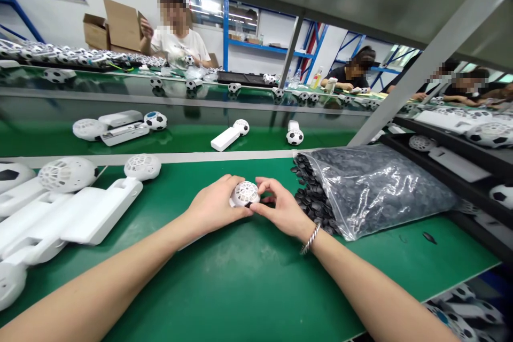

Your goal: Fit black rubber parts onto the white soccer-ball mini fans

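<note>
Left of the fan head (245, 194), white fan bodies (52, 208) heaped on the green bench (256, 278). At the fan head itself, a firm two-handed grip: left hand (214, 206) cupping its side, right hand (280, 208) pinching it from the other side. Just right of it, a plastic bag (377, 187) spilling black pieces. Beyond it, left to right: cardboard boxes (116, 26), a seated co-worker (176, 37), soccer-ball fans (228, 136) on a farther belt, blue racks (256, 48).

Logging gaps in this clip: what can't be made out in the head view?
Head view:
Fan head: far side hidden by left hand and right hand.
Black pieces in the bag: blurred by plastic glare.
Fans at bottom right: cut off by the frame edge.
</note>
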Demonstrator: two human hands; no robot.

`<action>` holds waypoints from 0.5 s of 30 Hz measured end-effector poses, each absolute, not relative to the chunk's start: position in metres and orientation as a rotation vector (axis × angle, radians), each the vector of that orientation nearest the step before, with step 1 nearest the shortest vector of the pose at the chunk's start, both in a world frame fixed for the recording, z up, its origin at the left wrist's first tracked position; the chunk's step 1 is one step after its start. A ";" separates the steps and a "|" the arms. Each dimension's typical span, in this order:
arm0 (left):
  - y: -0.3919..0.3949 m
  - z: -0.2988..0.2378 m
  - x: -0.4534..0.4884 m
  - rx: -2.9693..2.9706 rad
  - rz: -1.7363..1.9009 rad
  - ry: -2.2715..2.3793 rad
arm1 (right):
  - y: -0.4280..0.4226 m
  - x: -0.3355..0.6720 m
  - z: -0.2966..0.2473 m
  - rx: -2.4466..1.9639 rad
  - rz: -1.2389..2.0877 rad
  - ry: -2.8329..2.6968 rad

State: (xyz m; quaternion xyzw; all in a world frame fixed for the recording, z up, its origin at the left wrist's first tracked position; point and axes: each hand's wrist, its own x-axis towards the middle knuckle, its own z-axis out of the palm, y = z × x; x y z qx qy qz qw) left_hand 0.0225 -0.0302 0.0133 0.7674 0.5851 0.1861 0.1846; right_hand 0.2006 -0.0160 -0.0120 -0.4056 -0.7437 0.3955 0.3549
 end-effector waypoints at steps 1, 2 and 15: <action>-0.030 0.014 0.023 2.165 0.522 1.657 | -0.016 0.200 -0.013 -1.050 1.066 -1.898; -0.031 0.015 0.024 2.167 0.517 1.668 | -0.015 0.200 -0.013 -1.044 1.097 -1.888; -0.020 0.015 0.006 2.396 0.385 1.649 | 0.008 0.238 0.003 -1.432 0.486 -2.334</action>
